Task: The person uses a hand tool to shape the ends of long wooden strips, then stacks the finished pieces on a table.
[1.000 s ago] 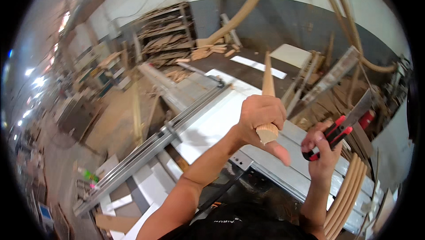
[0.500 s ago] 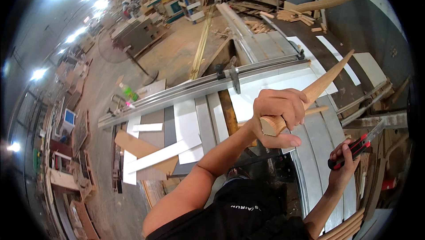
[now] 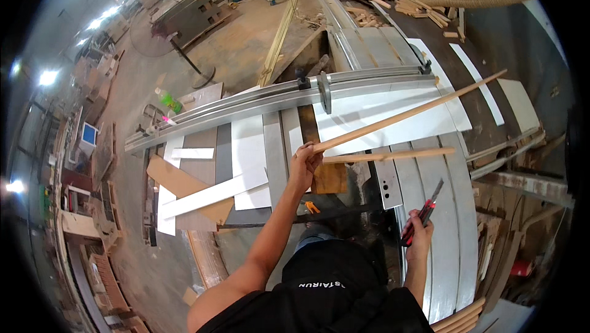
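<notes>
My left hand (image 3: 305,166) grips the near end of a long thin wooden strip (image 3: 409,113) that slants up and to the right over the white panel (image 3: 381,113) on the saw table. A second wooden strip (image 3: 388,155) lies flat on the table just right of that hand. My right hand (image 3: 418,233) hangs lower at the right, closed on a red-and-black utility knife (image 3: 423,213) whose blade points up.
A long grey metal fence rail (image 3: 276,102) crosses the table. White and brown board offcuts (image 3: 209,194) lie at the left. Curved wood pieces (image 3: 461,317) are stacked at the lower right. Beyond are a workshop floor, machines and lumber piles (image 3: 424,4).
My view has tipped down toward the table. My left hand lowered the strip from upright to a low slant over the table. The right hand with the knife dropped lower.
</notes>
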Demonstrator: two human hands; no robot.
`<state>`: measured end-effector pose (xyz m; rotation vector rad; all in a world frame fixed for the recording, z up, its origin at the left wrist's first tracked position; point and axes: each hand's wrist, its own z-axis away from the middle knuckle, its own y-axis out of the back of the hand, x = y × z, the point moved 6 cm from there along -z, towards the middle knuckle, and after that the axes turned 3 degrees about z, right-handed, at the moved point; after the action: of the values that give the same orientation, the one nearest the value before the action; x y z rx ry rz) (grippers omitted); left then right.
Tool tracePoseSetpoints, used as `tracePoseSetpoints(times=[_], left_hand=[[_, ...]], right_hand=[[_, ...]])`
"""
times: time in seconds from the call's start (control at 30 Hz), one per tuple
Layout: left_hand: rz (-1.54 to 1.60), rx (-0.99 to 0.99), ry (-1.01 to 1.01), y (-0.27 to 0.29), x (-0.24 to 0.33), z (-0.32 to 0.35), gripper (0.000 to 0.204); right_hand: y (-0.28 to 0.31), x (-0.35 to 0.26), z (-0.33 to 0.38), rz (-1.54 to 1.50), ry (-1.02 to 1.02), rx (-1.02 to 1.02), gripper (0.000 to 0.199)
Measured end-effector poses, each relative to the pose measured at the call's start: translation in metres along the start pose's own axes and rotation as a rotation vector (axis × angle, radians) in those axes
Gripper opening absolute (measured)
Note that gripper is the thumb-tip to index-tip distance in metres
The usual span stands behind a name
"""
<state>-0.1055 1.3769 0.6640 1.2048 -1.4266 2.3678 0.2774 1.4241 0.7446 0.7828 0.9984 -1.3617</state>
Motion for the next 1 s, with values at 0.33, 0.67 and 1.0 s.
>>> tracePoseSetpoints(times=[0.33,0.67,1.0], left_hand=[[-0.025,0.247,0.089,0.018,-0.013,-0.011,0.048],[-0.632,-0.103,0.099,-0.009,-0.025,0.063,0.045],[-1.084,0.414,-0.205,0.116,0.051,-0.038,0.046]], right_hand=[[-0.103,0.004,-0.017,0.182,0.02,-0.295,0.037],[-0.229,0.054,-0.003,0.838,0.366,-0.778,0.073],[-0.207,0.07,-0.035,0.74,0.108,-0.712,0.047]])
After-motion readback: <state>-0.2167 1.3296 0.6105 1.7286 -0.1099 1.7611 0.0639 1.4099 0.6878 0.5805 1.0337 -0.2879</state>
